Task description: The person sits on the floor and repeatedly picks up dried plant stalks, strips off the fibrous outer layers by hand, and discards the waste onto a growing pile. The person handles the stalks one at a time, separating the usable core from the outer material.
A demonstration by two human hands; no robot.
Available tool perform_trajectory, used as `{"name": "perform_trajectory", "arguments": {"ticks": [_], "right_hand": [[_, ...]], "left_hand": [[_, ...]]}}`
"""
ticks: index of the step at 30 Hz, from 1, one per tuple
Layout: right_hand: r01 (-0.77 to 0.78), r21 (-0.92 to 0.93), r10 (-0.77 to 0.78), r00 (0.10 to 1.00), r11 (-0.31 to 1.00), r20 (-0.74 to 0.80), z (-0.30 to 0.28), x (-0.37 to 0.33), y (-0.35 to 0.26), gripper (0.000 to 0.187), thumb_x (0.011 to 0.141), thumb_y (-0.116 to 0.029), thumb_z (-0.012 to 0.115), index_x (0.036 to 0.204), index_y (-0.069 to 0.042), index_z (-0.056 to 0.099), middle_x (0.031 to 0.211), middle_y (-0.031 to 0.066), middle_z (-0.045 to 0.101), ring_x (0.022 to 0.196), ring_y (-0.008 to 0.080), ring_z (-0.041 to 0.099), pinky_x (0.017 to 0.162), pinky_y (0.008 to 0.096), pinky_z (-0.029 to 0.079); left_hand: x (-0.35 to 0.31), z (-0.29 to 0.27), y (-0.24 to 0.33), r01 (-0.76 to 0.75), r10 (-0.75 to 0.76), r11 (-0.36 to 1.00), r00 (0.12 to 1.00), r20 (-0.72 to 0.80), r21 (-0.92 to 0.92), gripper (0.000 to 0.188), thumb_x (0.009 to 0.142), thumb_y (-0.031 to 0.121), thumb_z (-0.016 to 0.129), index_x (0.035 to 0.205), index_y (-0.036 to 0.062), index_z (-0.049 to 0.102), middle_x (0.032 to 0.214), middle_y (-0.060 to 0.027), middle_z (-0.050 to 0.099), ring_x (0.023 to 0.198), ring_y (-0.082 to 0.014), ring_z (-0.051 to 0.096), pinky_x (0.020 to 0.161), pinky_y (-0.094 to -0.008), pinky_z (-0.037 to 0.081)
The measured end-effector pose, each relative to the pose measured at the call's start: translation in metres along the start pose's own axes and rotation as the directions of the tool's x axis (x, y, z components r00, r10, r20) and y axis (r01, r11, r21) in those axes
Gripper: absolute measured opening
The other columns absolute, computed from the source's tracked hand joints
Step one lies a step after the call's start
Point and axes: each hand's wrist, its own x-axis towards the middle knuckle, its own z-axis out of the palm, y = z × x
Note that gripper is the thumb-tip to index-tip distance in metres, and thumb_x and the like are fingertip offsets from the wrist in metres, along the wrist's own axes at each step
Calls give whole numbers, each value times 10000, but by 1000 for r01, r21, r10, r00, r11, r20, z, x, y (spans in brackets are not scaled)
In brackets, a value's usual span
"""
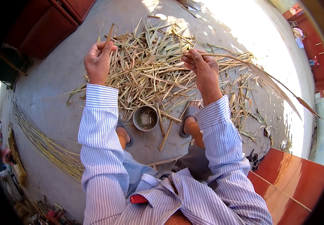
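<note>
My left hand point(97, 64) is raised over the left side of a heap of dry reed leaves and stalks point(147, 80). Its fingers are closed on a short brown piece of stalk point(110, 33) that points up and away. Level with it on the right, my right hand point(203, 69) pinches the end of a long reed stalk point(241, 60). From those fingers the stalk runs off to the right, with dry leaves point(278, 84) trailing from it over the sunlit floor. The two hands are well apart.
A dark round bowl point(146, 118) stands between my feet, in front of the heap. A bundle of long thin stalks point(43, 138) lies on the floor at left. Red tiles point(286, 180) edge the lower right, and a dark red piece of furniture point(43, 26) stands far left.
</note>
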Motion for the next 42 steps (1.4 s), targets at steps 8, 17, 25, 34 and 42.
{"name": "perform_trajectory", "arguments": {"ticks": [8,17,25,34,42], "right_hand": [[8,140,-16,999,990,51,8,-1,0,246,945,-172,610,1061,45,604,946,146,691,825,201,698,701,250,589],[-74,275,96,993,959,-69,-24,11,-7,220,967,-202,574,995,12,615,935,102,686,831,161,686,676,231,586],[-234,234,171,951,944,259,7,-2,3,217,971,-212,567,1060,-17,597,943,97,674,845,168,684,679,243,586],[-146,271,137,989,952,55,1,-1,0,250,921,-198,650,1023,19,580,948,103,680,821,151,681,674,215,580],[-140,251,148,989,958,-13,-4,0,-1,255,939,-222,620,1004,19,566,886,103,667,797,164,674,639,227,578]], "left_hand": [[-31,35,13,-655,398,663,719,570,363,336,840,366,675,900,36,690,830,-99,681,801,-263,623,729,-394,454],[-16,4,5,-612,251,437,787,564,659,179,748,175,764,835,63,655,691,-71,630,710,-254,613,673,-383,417],[-55,68,39,-338,205,928,816,540,159,206,829,217,716,866,18,680,764,-103,657,690,-246,619,636,-354,466],[-52,72,30,-394,314,900,882,352,185,163,786,191,757,835,51,689,761,-68,671,676,-208,625,623,-338,461],[-45,69,37,-608,461,729,775,431,313,158,756,189,774,785,79,665,733,-39,662,633,-197,592,654,-338,422]]}}
